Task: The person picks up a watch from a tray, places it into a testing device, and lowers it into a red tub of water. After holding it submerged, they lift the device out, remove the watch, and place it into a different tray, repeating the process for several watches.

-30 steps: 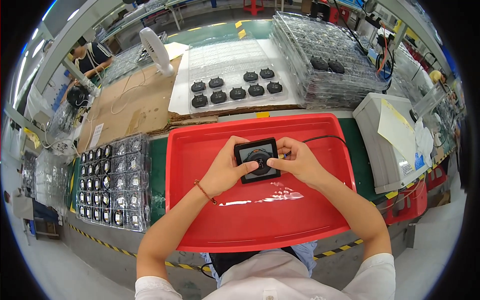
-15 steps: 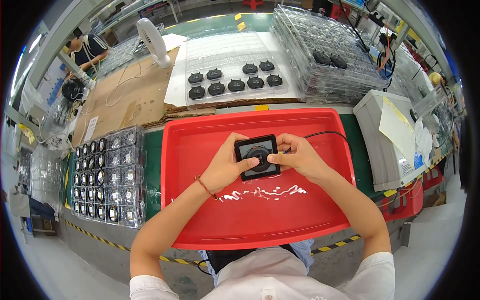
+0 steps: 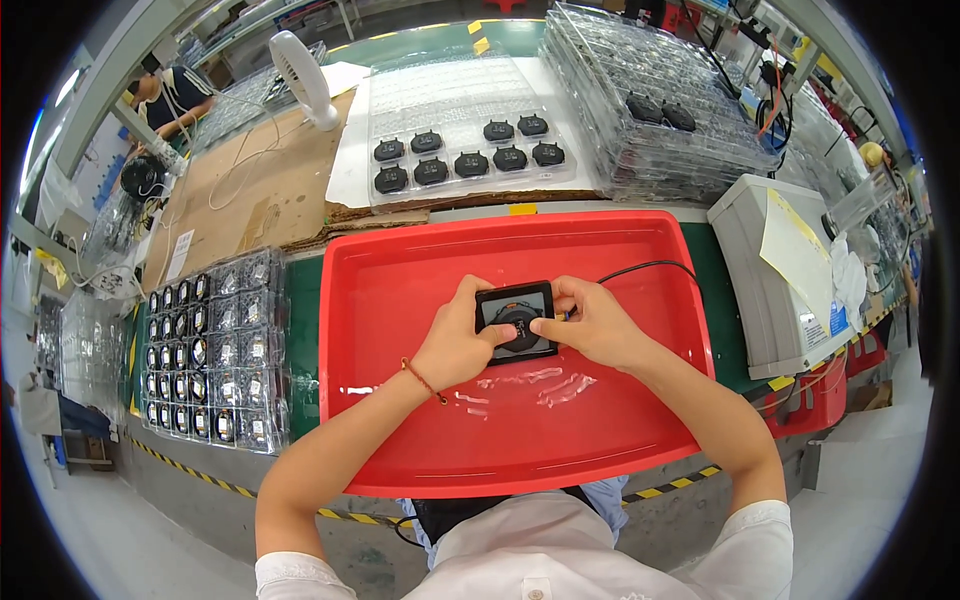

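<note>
My left hand (image 3: 450,340) and my right hand (image 3: 597,325) grip a square black device with a grey face (image 3: 543,300) from its two sides, above the red tray. A round black watch-like case (image 3: 522,341) lies against that face. Both thumbs press on the case, while the other fingers curl behind the device, mostly hidden. A black cable (image 3: 650,264) reaches the device's right side near my right hand. Below my hands, the red tray (image 3: 420,440) shows wavy reflections, like a shallow clear liquid.
Left stands a clear tray of round parts (image 3: 200,350). Behind are a clear tray with several black cases (image 3: 470,165), stacked clear trays (image 3: 660,120) and a white fan (image 3: 303,80). A grey box (image 3: 770,290) stands right. Another person (image 3: 175,100) sits at far left.
My hands and the square device have moved slightly down, toward me, and the device has turned a little. The reflections in the red tray have changed shape.
</note>
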